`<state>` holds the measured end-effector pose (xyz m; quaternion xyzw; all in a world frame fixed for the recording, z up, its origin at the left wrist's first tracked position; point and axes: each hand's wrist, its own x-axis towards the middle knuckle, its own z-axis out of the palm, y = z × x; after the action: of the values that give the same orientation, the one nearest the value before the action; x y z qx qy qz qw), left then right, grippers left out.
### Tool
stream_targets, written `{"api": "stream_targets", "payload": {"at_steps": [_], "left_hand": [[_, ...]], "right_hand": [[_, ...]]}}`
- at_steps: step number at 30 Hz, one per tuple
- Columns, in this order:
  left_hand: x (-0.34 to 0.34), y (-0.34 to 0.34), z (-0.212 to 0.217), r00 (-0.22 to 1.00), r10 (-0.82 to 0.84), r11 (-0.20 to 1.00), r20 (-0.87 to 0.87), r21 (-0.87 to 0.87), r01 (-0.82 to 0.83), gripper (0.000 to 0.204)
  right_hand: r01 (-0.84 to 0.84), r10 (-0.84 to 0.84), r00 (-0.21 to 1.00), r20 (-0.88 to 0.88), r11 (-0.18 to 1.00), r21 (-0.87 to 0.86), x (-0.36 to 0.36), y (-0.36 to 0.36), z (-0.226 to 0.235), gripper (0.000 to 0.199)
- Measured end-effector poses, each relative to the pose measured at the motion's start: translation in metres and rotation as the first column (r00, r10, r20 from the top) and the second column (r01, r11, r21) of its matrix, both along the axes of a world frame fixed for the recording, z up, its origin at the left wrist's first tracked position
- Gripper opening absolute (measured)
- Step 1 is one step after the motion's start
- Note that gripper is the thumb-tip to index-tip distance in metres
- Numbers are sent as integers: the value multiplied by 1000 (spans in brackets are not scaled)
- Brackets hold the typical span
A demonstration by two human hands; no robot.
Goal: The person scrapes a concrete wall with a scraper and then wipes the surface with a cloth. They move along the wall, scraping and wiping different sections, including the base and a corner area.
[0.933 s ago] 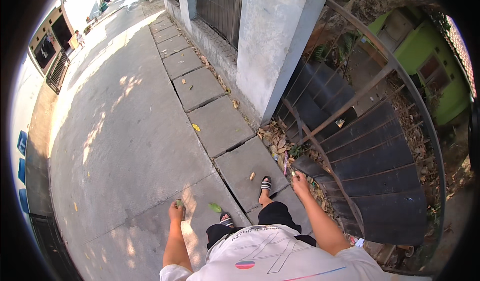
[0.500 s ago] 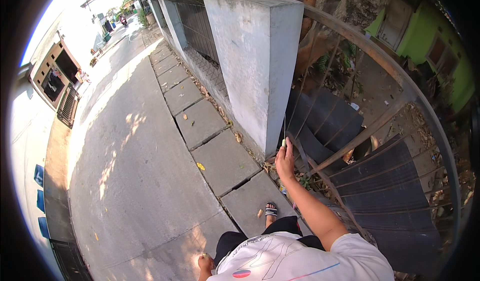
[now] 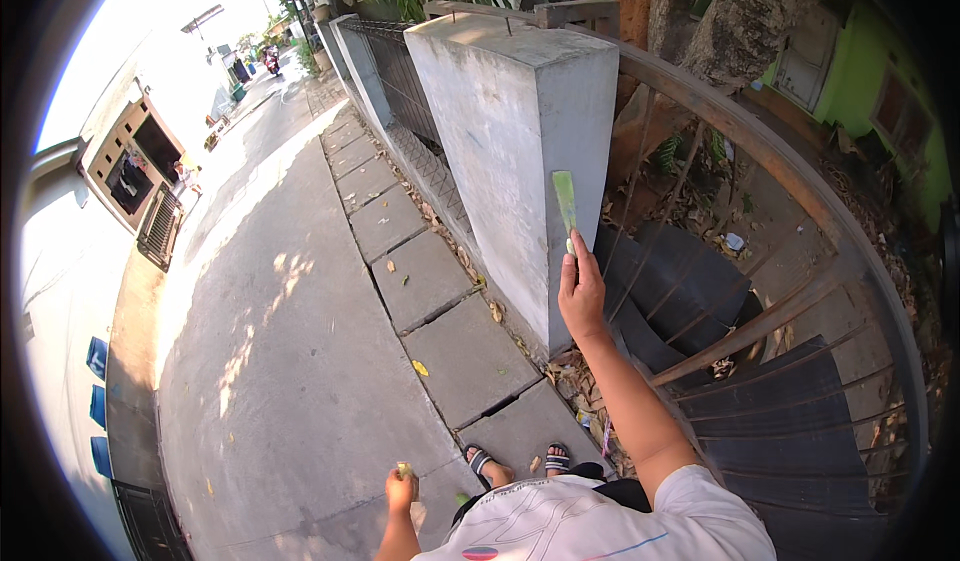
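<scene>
My right hand [image 3: 582, 289] is closed around the short pale handle of a scraper [image 3: 565, 199]. Its flat, greenish blade points up, in front of the narrow end face of a whitewashed concrete pillar [image 3: 480, 141]. Whether the blade touches the pillar I cannot tell. One finger stretches along the tool toward the blade. Low on the left, my left hand [image 3: 400, 491] is closed over the pavement, with a small yellowish thing [image 3: 404, 470] showing at its top. Its kind is too small to make out.
A rusty curved metal gate [image 3: 790, 171] stands to the right, with dark sheets [image 3: 790, 411] behind its bars. Concrete slabs [image 3: 470, 351] run beside the wall, with dry leaves along its foot. Up the lane is a motorbike [image 3: 271, 60]; a person [image 3: 187, 176] is at the left.
My right hand has risen slightly, and the scraper has turned from edge-on to show its flat blade. My left hand has come up further into view. Both feet now show.
</scene>
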<state>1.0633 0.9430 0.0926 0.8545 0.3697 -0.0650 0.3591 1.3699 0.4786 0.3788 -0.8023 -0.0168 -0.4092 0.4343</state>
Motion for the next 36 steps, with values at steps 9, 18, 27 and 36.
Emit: {"api": "stream_targets", "payload": {"at_steps": [9,18,27,36], "left_hand": [[-13,-15,2,999,9,998,-54,57,-6,35],[-123,22,-18,973,196,965,-122,-154,-213,28],[-59,-20,-10,985,-110,988,-134,93,123,44],[5,-25,21,990,-40,991,138,-122,57,33]], "right_hand": [[63,-51,994,97,990,-128,25,-32,80,34],[81,-67,984,162,993,-82,44,-37,119,34],[88,-75,989,130,991,-104,37,-35,90,38],[-42,41,997,-70,999,-11,-4,-1,36,38]]}}
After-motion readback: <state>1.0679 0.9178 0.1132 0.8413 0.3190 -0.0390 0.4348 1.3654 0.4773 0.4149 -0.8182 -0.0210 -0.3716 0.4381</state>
